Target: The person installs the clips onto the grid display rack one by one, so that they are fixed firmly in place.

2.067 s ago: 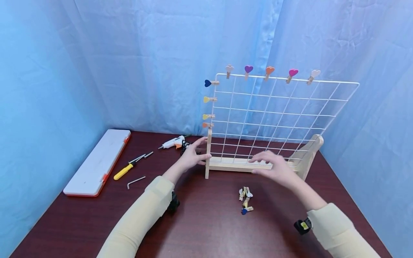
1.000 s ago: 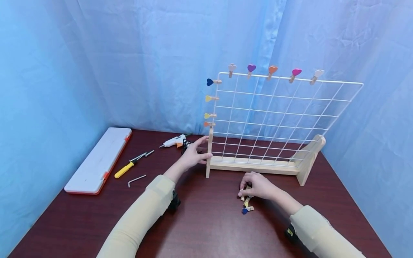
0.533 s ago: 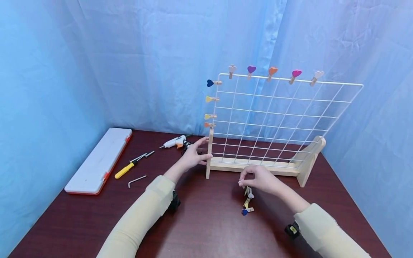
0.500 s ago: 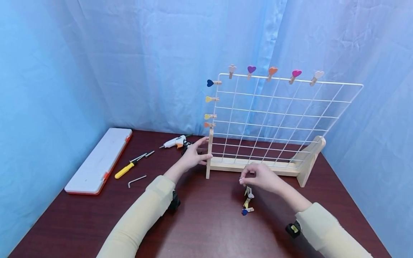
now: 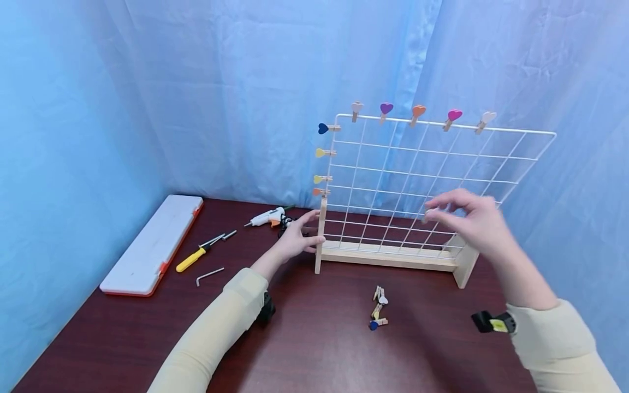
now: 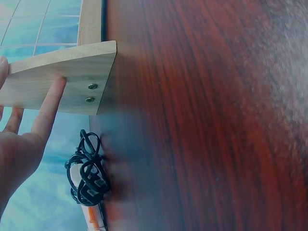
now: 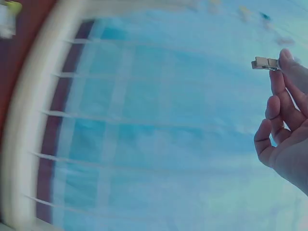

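A white wire grid (image 5: 521, 130) stands in a wooden stand (image 5: 388, 261). Heart clothespins are clipped along its top edge, among them a purple one (image 5: 386, 108), and down its left edge, among them a dark blue one (image 5: 322, 128). My left hand (image 5: 295, 240) holds the stand's left side panel (image 6: 62, 67), thumb at the front edge and one finger straight against the outer face. Thumb and index finger of my right hand (image 5: 479, 221) pinch a small wooden clothespin (image 7: 265, 63) in front of the grid; its heart end is mostly hidden by the fingertips.
Several loose heart clothespins (image 5: 383, 299) lie on the table (image 5: 314, 338) before the stand. Leftward are a white case (image 5: 152, 245), a yellow-handled screwdriver (image 5: 190, 260), a hex key (image 5: 209, 275) and a glue gun (image 5: 267, 216) with a bundled black cord (image 6: 89, 173).
My right hand reached down to the loose clothespins, picked one up and has lifted it up and rightward before the grid. My left hand has stayed on the side panel.
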Action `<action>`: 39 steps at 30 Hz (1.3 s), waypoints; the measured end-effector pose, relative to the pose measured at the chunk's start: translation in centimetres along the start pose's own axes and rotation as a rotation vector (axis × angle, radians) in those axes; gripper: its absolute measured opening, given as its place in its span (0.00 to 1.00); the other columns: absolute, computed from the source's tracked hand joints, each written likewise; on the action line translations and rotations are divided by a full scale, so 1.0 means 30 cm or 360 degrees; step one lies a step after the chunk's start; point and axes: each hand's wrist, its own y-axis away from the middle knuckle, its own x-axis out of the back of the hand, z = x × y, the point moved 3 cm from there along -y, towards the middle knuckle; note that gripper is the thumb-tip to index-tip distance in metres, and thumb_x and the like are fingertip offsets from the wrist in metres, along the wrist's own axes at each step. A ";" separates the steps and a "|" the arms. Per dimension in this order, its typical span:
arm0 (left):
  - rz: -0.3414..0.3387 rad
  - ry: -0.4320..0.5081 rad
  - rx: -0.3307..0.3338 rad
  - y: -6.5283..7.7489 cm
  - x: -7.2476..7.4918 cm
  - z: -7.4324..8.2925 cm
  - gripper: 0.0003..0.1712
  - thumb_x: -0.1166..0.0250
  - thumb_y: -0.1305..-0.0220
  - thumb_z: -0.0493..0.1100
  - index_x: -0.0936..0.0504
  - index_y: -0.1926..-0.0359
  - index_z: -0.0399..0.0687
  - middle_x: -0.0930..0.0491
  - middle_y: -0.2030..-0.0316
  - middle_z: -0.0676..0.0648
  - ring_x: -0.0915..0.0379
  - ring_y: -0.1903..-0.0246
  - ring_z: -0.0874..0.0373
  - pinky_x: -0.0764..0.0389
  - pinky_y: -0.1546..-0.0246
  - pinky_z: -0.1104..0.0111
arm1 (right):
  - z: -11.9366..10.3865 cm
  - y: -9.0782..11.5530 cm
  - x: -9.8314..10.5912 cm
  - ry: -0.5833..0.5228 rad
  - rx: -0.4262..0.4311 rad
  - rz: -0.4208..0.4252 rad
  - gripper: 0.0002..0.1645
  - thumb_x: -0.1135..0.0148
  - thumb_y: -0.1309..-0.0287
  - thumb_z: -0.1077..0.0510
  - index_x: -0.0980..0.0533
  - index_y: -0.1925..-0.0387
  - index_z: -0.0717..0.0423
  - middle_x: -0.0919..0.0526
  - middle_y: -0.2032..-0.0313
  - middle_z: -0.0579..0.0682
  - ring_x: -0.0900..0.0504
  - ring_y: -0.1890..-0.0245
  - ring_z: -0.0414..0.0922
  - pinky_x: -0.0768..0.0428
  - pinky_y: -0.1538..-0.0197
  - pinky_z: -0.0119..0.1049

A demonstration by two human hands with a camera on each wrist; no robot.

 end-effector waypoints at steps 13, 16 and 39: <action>0.0013 -0.0032 -0.0001 0.007 0.004 0.000 0.41 0.36 0.46 0.40 0.46 0.34 0.58 0.47 0.36 0.47 0.42 0.42 0.43 0.22 0.61 0.50 | 0.094 -0.164 0.382 -0.0315 -0.0293 0.0680 0.15 0.35 0.55 0.64 0.21 0.62 0.67 0.19 0.71 0.39 0.25 0.74 0.34 0.29 0.73 0.17; 0.0021 -0.0025 0.0004 0.009 0.007 0.001 0.41 0.36 0.46 0.40 0.46 0.34 0.58 0.47 0.36 0.46 0.43 0.41 0.42 0.22 0.60 0.49 | 0.117 -0.196 0.418 -0.0126 -0.0491 0.0680 0.17 0.35 0.53 0.54 0.19 0.59 0.56 0.22 0.70 0.35 0.32 0.72 0.33 0.37 0.80 0.21; -0.0004 -0.0011 0.0025 -0.002 -0.001 -0.003 0.41 0.36 0.46 0.40 0.46 0.34 0.58 0.47 0.36 0.47 0.43 0.41 0.43 0.23 0.59 0.48 | 0.245 -0.288 0.424 0.0230 -0.0412 0.0392 0.16 0.39 0.48 0.49 0.19 0.59 0.49 0.27 0.77 0.27 0.39 0.76 0.36 0.40 0.81 0.24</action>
